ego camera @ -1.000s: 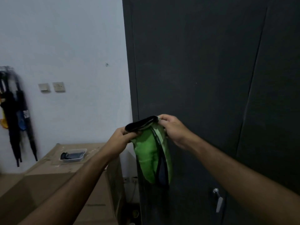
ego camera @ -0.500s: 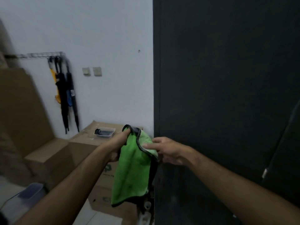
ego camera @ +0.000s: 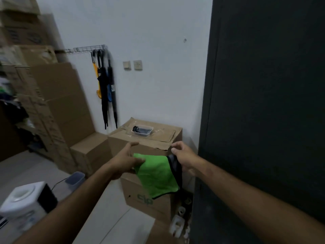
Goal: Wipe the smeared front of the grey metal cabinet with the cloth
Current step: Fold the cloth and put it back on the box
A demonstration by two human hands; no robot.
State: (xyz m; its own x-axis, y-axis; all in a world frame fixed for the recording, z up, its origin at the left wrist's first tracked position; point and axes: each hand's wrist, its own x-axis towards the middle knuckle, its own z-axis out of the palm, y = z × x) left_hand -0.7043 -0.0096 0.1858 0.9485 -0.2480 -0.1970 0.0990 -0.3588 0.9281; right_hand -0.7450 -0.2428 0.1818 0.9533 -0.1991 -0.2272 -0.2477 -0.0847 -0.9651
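Observation:
A green cloth (ego camera: 157, 175) with a dark edge hangs spread between my two hands. My left hand (ego camera: 125, 160) grips its left corner, fingers stretched forward. My right hand (ego camera: 182, 158) pinches the right, dark-edged corner. The dark grey metal cabinet (ego camera: 267, 103) fills the right side of the view; the cloth is held to the left of it, apart from its front, over a cardboard box. Smears on the cabinet front cannot be made out in the dim light.
A cardboard box (ego camera: 149, 138) with a small clear tray (ego camera: 142, 131) on top stands beside the cabinet. More boxes (ego camera: 58, 95) stack at the left. Umbrellas (ego camera: 105, 88) hang on the white wall. A white appliance (ego camera: 22, 199) sits on the floor at lower left.
The view has swung left, away from the cabinet front. My hands have moved apart and lower, opening the folded cloth out in front of the box.

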